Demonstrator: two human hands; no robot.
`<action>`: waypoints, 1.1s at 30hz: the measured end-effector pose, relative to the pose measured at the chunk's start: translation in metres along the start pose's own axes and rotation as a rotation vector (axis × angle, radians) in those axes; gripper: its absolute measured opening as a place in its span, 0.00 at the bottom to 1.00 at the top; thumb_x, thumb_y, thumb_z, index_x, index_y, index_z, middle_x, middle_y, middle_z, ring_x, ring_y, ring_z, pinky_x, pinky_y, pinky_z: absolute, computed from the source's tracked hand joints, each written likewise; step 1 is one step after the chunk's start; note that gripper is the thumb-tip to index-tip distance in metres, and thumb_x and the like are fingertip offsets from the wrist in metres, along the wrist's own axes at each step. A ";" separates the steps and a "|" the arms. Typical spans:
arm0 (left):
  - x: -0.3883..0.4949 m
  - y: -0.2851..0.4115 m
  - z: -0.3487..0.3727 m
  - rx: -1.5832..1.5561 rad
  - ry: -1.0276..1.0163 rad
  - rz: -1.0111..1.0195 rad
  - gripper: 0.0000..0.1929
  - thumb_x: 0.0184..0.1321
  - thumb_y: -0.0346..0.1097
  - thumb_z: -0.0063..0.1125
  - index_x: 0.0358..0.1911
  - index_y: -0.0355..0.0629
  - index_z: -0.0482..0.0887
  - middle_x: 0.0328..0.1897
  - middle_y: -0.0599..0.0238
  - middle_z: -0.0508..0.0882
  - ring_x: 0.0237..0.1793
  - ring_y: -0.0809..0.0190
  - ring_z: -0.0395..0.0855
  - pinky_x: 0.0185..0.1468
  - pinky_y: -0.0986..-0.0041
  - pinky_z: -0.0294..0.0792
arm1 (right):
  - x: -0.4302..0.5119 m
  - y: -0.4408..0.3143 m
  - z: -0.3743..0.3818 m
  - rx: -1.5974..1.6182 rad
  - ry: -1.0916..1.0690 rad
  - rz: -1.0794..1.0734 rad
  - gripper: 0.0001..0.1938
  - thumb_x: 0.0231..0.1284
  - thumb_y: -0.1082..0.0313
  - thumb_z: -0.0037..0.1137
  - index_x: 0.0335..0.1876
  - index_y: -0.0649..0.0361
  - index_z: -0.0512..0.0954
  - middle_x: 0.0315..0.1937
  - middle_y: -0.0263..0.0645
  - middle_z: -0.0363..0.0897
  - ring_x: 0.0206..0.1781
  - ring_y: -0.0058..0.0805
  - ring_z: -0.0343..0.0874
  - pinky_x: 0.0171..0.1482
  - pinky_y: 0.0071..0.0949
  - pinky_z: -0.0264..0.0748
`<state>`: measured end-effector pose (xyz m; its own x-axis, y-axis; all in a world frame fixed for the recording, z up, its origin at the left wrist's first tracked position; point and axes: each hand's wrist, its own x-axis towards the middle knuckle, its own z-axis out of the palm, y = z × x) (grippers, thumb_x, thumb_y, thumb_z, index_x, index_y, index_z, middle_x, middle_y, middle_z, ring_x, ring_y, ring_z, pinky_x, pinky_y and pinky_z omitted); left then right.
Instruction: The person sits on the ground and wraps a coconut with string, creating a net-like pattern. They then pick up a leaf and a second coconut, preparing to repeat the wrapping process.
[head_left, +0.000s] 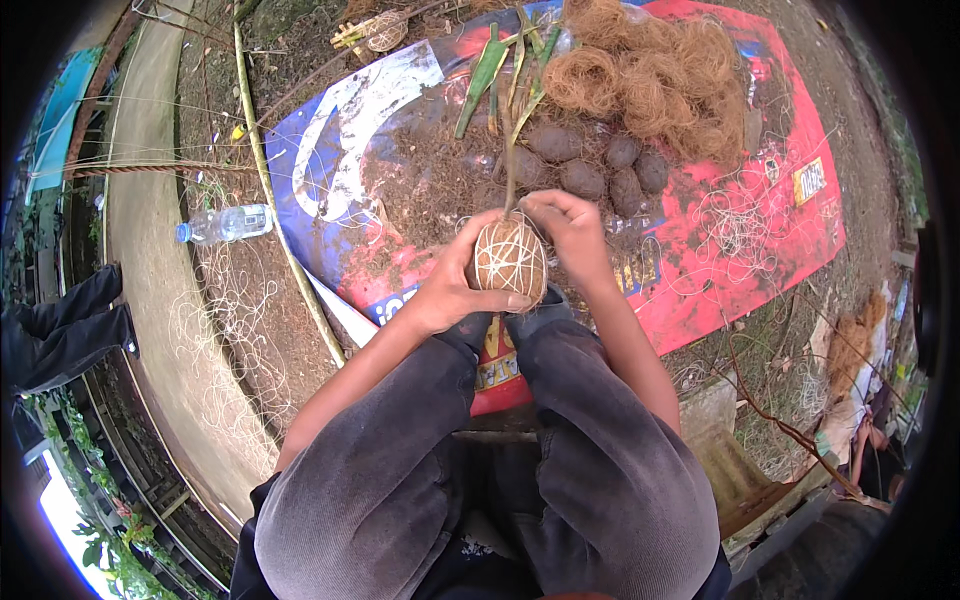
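Observation:
Between my knees I hold a ball of brown coconut fibre (513, 264), bound in criss-crossing white string (504, 255). My left hand (459, 279) wraps its left side, with the thumb across the lower front. From the ball's top rises a thin plant stem (511, 169) with long green leaves (482, 79) at the far end. My right hand (571, 234) is at the ball's upper right, fingers bent close to the stem's base. Whether string is pinched in those fingertips is too small to tell.
Several dark soil balls (583, 178) lie on a soil-strewn printed tarp (742, 277). Loose coconut fibre (660, 82) is heaped behind them. Tangled white string (739, 225) lies rightward. Leftward are a plastic bottle (225, 224), a long pole (289, 255) and a person's dark-trousered legs (64, 330).

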<state>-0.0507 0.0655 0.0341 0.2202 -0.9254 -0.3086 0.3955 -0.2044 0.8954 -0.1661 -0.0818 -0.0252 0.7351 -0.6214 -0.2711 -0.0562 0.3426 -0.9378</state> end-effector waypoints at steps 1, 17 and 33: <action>0.001 0.002 -0.001 -0.040 0.005 0.015 0.46 0.42 0.21 0.72 0.68 0.41 0.58 0.60 0.63 0.74 0.60 0.65 0.74 0.65 0.69 0.67 | -0.002 0.010 0.003 0.074 -0.009 0.063 0.08 0.64 0.70 0.57 0.43 0.65 0.83 0.36 0.33 0.84 0.38 0.16 0.79 0.42 0.21 0.75; 0.008 0.000 -0.034 -0.273 0.275 -0.007 0.29 0.60 0.25 0.59 0.64 0.39 0.64 0.56 0.58 0.78 0.56 0.62 0.79 0.61 0.66 0.72 | -0.039 0.025 0.024 -0.300 -0.480 0.098 0.09 0.62 0.66 0.54 0.41 0.60 0.83 0.36 0.38 0.85 0.35 0.28 0.82 0.41 0.30 0.76; -0.007 -0.007 -0.018 -0.232 0.061 0.066 0.43 0.42 0.19 0.72 0.65 0.38 0.62 0.59 0.60 0.76 0.58 0.61 0.77 0.62 0.67 0.72 | -0.017 -0.059 -0.003 -0.271 -0.179 -0.262 0.09 0.59 0.68 0.60 0.42 0.63 0.83 0.35 0.36 0.84 0.36 0.26 0.81 0.42 0.23 0.75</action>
<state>-0.0391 0.0788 0.0241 0.3031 -0.9118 -0.2771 0.5711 -0.0590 0.8188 -0.1769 -0.0933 0.0338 0.8528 -0.5222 0.0042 -0.0097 -0.0239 -0.9997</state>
